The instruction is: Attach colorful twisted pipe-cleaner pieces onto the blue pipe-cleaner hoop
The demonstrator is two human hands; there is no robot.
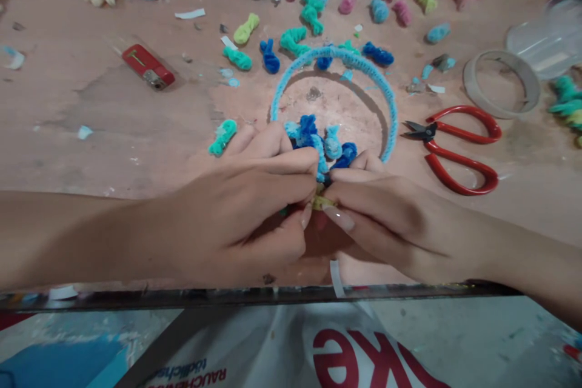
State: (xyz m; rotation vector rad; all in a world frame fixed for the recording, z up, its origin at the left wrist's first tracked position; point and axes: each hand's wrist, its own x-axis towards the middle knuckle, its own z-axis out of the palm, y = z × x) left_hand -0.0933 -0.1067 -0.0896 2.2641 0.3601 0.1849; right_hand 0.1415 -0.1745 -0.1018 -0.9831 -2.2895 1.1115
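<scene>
Grip: left hand (248, 194) and right hand (393, 209) both pinched, thumb against finger, on a small yellow strip (324, 202) mid-frame, just below some blue fuzzy pieces (309, 130). Contact partly hidden. Step reads as fine fastening; next move probably calls for one pinch steady, the other working. Light-blue hoop (334, 53) right above the hands, could get in the way. Red-handled cutters (428, 132) right, red lighter (148, 65) upper left, coloured twists (313, 11) across upper bench (173, 151).

Muted light leaves dark shadow between the left hand (254, 194) and right hand (386, 212), with soft blur and stretching towards the edges
</scene>
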